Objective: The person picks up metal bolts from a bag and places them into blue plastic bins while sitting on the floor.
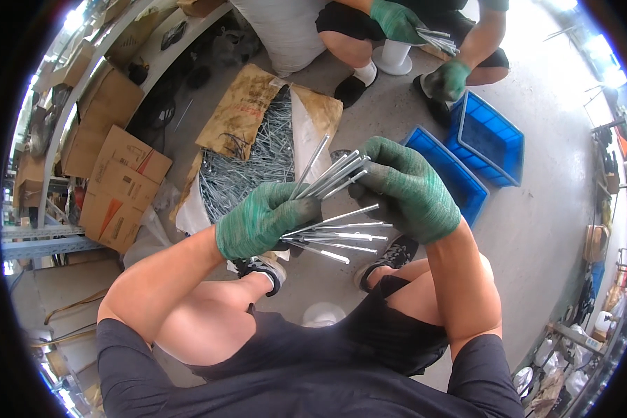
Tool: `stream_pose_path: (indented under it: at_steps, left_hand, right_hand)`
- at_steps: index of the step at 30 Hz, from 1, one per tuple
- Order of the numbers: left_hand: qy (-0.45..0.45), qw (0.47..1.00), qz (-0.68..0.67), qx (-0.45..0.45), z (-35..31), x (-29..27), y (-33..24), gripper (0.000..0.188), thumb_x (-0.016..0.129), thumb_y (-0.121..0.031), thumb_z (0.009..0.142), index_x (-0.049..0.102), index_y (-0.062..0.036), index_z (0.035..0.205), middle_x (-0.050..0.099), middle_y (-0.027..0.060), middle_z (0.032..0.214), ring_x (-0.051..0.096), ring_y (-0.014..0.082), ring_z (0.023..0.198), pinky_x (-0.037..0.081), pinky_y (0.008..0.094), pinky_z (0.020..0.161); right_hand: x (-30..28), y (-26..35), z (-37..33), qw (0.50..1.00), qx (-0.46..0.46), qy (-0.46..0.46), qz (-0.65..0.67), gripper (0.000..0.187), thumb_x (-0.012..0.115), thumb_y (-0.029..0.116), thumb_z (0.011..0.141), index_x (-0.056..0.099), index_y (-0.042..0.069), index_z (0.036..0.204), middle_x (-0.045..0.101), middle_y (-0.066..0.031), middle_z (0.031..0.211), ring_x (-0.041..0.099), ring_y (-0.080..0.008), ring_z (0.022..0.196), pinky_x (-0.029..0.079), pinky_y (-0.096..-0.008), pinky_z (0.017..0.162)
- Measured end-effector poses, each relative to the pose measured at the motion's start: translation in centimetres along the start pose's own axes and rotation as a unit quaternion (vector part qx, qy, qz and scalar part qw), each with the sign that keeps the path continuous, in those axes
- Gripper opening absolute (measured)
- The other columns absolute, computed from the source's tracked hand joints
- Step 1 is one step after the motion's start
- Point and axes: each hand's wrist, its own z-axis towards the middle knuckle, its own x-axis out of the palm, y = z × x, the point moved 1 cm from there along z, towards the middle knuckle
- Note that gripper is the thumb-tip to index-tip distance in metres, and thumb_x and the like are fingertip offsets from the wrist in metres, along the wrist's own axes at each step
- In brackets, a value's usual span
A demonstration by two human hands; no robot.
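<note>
While left hand [261,223] clasps fanned metal rods [333,177]: keep grip firm.
Right hand [414,191]: fingers curled at the far rods' right ends, pinch unclear; press ends level.

Sack [238,111]: I see stained tan, white inside
Gloves [254,219], in front of the sack: mottled green, darker grey fingers
Rods [333,173], in front of it: plain silver on my feed
Tubs [514,155], right of it: solid blue
Carton [122,184], left of it: brown, orange-red marks
</note>
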Motion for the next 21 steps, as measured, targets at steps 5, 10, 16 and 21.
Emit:
stream_pose_path:
  at_steps: [5, 10, 16, 21]
  left_hand:
    - [-0.009, 1.000, 0.000, 0.001, 0.0, -0.2, 0.9, 0.035, 0.059, -0.039, 0.104, 0.066, -0.0067, 0.093, 0.063, -0.0009, 0.077, 0.058, 0.0079, 0.069, 0.046, 0.0259, 0.060]
    - [-0.008, 1.000, 0.009, -0.004, -0.1, -0.4, 0.4, 0.034, 0.058, -0.038, 0.104, 0.066, -0.0069, 0.094, 0.062, -0.0012, 0.078, 0.057, 0.0077, 0.070, 0.046, 0.0258, 0.061]
    - [-0.008, 1.000, 0.000, 0.004, -0.3, -0.6, 0.8, 0.033, 0.059, -0.037, 0.104, 0.066, -0.0067, 0.094, 0.063, -0.0004, 0.078, 0.059, 0.0086, 0.068, 0.047, 0.0261, 0.060]
    - [0.006, 1.000, -0.003, 0.007, -0.3, -0.4, 0.3, 0.034, 0.057, -0.037, 0.104, 0.067, -0.0062, 0.094, 0.063, 0.0004, 0.077, 0.060, 0.0091, 0.068, 0.047, 0.0266, 0.060]
  right_hand:
    - [0.4, 0.8, -0.1, 0.987, 0.096, -0.008, 0.131, 0.026, 0.059, 0.012, 0.093, 0.066, 0.000, 0.114, 0.068, -0.0075, 0.093, 0.061, -0.0101, 0.072, 0.046, -0.0200, 0.058]
    - [0.4, -0.1, 0.2, 0.972, 0.065, -0.030, 0.222, 0.023, 0.054, 0.013, 0.094, 0.068, 0.001, 0.108, 0.068, -0.0061, 0.092, 0.058, -0.0082, 0.069, 0.045, -0.0201, 0.058]
    - [1.2, 1.1, 0.2, 0.984, 0.100, -0.051, 0.138, 0.028, 0.065, 0.031, 0.098, 0.067, 0.004, 0.105, 0.061, 0.0000, 0.081, 0.052, -0.0058, 0.064, 0.040, -0.0196, 0.054]
    - [0.5, 0.3, 0.0, 0.979, 0.076, -0.002, 0.190, 0.029, 0.068, 0.032, 0.098, 0.066, 0.004, 0.106, 0.061, -0.0003, 0.082, 0.052, -0.0051, 0.064, 0.039, -0.0188, 0.053]
